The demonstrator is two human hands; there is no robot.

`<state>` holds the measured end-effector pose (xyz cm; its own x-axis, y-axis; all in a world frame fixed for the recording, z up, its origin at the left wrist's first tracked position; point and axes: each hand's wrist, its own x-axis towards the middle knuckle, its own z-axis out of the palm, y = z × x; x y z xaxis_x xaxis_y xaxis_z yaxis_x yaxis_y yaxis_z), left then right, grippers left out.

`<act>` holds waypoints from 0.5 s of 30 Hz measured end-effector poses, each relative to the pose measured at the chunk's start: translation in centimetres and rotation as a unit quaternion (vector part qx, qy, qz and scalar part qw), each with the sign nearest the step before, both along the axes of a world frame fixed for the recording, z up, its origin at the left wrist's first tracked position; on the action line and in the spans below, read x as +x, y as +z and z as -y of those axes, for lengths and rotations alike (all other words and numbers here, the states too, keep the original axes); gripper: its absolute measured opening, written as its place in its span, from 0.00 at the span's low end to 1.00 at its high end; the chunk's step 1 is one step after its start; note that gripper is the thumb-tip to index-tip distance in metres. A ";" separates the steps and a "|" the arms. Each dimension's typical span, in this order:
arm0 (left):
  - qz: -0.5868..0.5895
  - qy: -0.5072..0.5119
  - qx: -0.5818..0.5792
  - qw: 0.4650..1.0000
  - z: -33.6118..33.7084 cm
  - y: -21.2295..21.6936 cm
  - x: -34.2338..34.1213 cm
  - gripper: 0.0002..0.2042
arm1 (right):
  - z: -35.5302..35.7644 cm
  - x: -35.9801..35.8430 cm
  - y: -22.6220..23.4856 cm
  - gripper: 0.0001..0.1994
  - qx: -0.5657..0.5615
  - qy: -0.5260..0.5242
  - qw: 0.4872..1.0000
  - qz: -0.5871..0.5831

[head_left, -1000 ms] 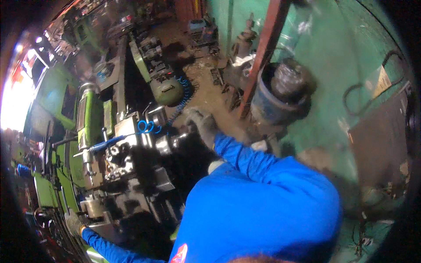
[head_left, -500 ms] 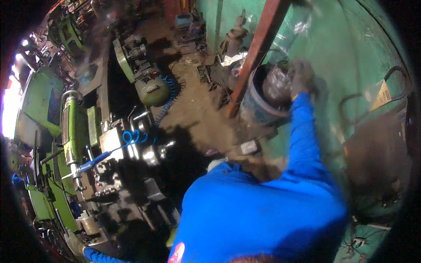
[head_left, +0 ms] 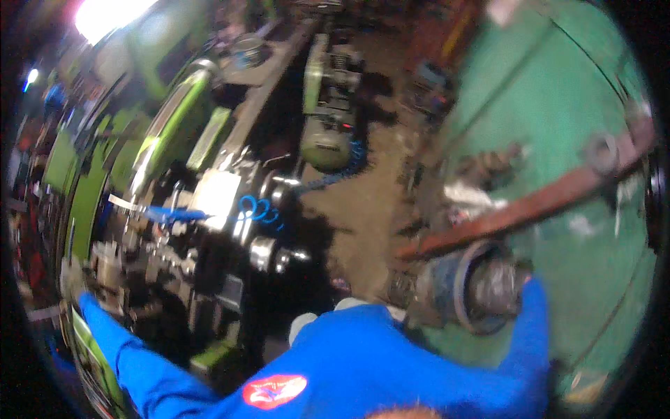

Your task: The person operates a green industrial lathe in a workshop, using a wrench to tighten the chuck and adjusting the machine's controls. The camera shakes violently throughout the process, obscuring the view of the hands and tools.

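My left hand (head_left: 74, 278), in a greyish work glove, is at the far left beside the green lathe's chuck end (head_left: 106, 262); motion blur smears its fingers. On the right, my right arm reaches to a blue drum-like bucket (head_left: 447, 286). At its mouth is a crumpled, shiny, clear-plastic-looking bundle (head_left: 492, 286). The right sleeve ends at the bundle's edge, and the hand itself can hardly be made out there. A blue air gun (head_left: 171, 214) with a coiled blue hose (head_left: 258, 209) lies across the lathe carriage, touched by neither hand.
A green air compressor (head_left: 326, 148) stands ahead on the brown floor. A rusty red beam (head_left: 516, 213) slants in front of the green wall (head_left: 558, 84), above the bucket. Dark metal parts (head_left: 492, 166) lie along the wall. Bright shiny lathe fittings (head_left: 269, 255) jut out left of my body.
The view has swung leftward, so the bucket and beam sit lower and tilted. My right hand, earlier plain at the bundle, is now mostly hidden. The left forearm shows more.
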<state>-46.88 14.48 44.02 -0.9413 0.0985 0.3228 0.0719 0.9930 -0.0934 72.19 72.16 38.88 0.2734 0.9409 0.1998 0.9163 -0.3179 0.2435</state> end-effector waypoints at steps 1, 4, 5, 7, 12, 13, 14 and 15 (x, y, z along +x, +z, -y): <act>-0.030 -0.003 -0.004 1.000 2.3 -0.9 -1.9 0.30 | -1.9 -0.7 -1.1 0.15 -0.001 0.004 1.000 -0.017; -0.023 0.007 0.021 0.999 1.0 -0.9 -1.6 0.31 | -2.8 -2.9 -1.9 0.15 0.009 -0.009 0.999 -0.051; -0.009 0.026 0.025 0.999 2.6 -1.3 -2.0 0.30 | -4.1 -4.4 -1.9 0.15 0.013 0.003 0.998 -0.064; -0.011 0.037 0.023 0.999 -0.7 -0.5 1.0 0.30 | -3.7 -5.6 -1.9 0.15 0.030 0.003 0.996 -0.086; -0.065 0.010 -0.023 0.998 2.4 -2.3 -0.5 0.26 | -4.6 -13.6 -4.6 0.15 0.068 0.049 0.976 -0.200; -0.029 0.036 0.024 0.999 -1.7 0.1 3.3 0.26 | -3.9 -15.0 -4.6 0.14 0.075 0.055 0.972 -0.217; -0.046 0.043 0.021 0.998 -1.5 0.5 4.0 0.25 | -4.4 -17.0 -5.0 0.14 0.077 0.069 0.964 -0.244; -0.066 0.051 0.015 0.996 -1.1 0.4 4.3 0.24 | -4.9 -19.1 -5.7 0.14 0.078 0.086 0.956 -0.269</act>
